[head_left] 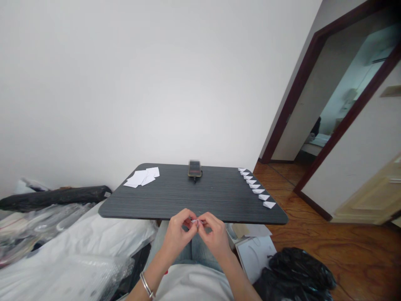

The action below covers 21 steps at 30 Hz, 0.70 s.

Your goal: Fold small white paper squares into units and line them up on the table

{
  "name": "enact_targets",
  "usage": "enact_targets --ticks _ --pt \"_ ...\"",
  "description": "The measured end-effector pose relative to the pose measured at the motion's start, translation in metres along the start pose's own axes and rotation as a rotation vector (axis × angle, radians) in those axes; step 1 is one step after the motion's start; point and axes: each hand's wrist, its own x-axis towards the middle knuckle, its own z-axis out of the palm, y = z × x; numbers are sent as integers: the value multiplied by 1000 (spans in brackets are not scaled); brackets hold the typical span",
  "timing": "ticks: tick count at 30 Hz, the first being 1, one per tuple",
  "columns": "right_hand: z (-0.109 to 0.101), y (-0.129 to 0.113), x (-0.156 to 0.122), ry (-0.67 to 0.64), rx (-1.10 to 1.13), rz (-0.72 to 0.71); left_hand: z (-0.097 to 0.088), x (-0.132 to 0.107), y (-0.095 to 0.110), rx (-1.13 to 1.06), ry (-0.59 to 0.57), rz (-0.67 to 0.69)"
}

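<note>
A plain white wall (pixel 194 83) rises behind a dark, wood-grained surface (pixel 175 196) with rounded corners. At its near edge, above the person's lap, the left hand (pixel 179 229) and right hand (pixel 216 234) meet, each with thumb and finger pinched together. Loose white sheets (pixel 138 177) overlap on the far left of the surface; a phone (pixel 194 168) sits at the far middle. White folded pieces (pixel 258 191) line the right edge. Smallest, a paper piece (pixel 197 221) is gripped between both hands' fingertips, largely hidden.

White paper (pixel 196 220) mostly hidden
</note>
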Motion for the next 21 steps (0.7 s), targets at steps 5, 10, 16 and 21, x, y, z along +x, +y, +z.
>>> enact_targets --ticks 5,10,16,21 --pt "-1 -4 0 29 52 -7 -1 0 -2 -99 0 -41" --pt "-3 -8 2 44 94 -8 -2 -1 1 -198 15 -61" --pt "-5 -7 2 86 184 16 -4 1 2 -393 33 -116" --pt "-3 -7 1 159 315 87 -1 2 0 -614 88 -133"
